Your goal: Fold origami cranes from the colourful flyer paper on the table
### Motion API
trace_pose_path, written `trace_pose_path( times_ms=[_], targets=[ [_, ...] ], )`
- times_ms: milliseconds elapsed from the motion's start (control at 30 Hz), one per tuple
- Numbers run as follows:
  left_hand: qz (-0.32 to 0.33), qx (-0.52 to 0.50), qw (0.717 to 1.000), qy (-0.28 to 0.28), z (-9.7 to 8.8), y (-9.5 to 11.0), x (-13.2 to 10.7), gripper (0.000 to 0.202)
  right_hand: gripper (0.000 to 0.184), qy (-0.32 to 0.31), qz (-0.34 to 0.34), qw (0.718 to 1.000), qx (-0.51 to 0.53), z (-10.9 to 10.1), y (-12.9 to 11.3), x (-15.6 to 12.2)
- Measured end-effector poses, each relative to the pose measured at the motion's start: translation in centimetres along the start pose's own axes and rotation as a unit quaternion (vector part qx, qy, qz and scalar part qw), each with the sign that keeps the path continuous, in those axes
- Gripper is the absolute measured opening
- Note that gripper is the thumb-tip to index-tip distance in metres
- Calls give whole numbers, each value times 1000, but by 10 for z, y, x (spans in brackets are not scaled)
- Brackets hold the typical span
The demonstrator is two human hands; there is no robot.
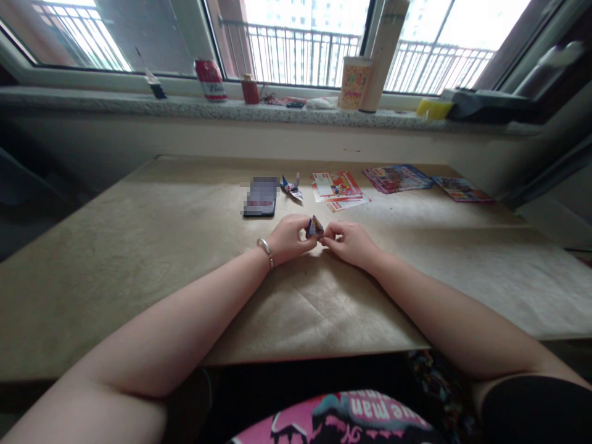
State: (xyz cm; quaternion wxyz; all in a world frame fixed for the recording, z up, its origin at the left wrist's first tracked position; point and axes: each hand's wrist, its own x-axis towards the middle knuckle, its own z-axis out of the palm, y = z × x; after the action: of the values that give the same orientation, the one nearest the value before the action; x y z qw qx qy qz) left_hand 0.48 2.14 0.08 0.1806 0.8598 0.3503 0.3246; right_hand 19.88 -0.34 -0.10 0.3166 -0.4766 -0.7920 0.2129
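Between my two hands, just above the table, is a small folded piece of printed paper (315, 228) in blue, white and brown. My left hand (290, 235), with a silver bracelet at the wrist, pinches it from the left. From the right, the fingertips of my right hand (349, 242) are closed on its lower edge. A folded paper crane (292, 187) of similar printed paper stands beyond my hands. Left of the crane lies a phone (261, 197), its screen blurred out. Several red and white printed sheets (340, 188) lie beyond my right hand.
More colourful printed papers (398, 177) lie at the table's far right, with another printed sheet (464, 189) beside them. On the stone windowsill (287, 114) stand a red can (211, 80), a red bottle (250, 90), a patterned cup (354, 83) and a tall tube (383, 58).
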Motion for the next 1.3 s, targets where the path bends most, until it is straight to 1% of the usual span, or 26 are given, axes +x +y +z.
trace_pose_path(
  times_ms=[100, 200, 267, 333, 433, 500, 600, 667, 800, 867, 1100, 1300],
  targets=[
    [-42, -42, 998, 23, 0, -2, -1, 16, 14, -8, 10, 1000, -1, 0, 1, 0],
    [-89, -113, 989, 43, 0, -5, -1, 23, 14, -11, 22, 1000, -2, 0, 3, 1],
    [-98, -167, 980, 36, 0, -6, 0, 31, 13, -11, 24, 1000, 10, -1, 4, 1],
    [-95, -190, 977, 20, 0, -7, 0, 31, 12, -14, 16, 1000, 20, -1, 6, 1],
    [-83, -156, 984, 8, -2, -7, 1, 21, 13, -20, 9, 999, 25, -1, 6, 1],
    [-81, -135, 987, 18, -3, -7, 1, 21, 13, -31, 14, 999, 38, -1, 5, 1],
    [-93, -130, 987, 32, -5, -7, 2, 23, 16, -44, 15, 996, 70, -2, 3, 0],
    [-101, -136, 985, 23, -5, -6, 1, 24, 19, -31, 4, 995, 89, -3, 1, 0],
    [-103, -140, 985, -14, -2, -4, 0, 25, 17, 49, -23, 996, 77, -5, -2, -1],
    [-100, -136, 985, -30, -1, -3, -1, 24, 16, 73, -26, 995, 63, -6, -2, -2],
    [-97, -156, 980, -83, -2, -2, 1, 26, 15, 81, -65, 993, 47, -6, -5, -3],
    [-126, -181, 973, -72, -1, -3, 0, 26, 12, 67, -85, 993, 45, -10, -8, -5]
  ],
)
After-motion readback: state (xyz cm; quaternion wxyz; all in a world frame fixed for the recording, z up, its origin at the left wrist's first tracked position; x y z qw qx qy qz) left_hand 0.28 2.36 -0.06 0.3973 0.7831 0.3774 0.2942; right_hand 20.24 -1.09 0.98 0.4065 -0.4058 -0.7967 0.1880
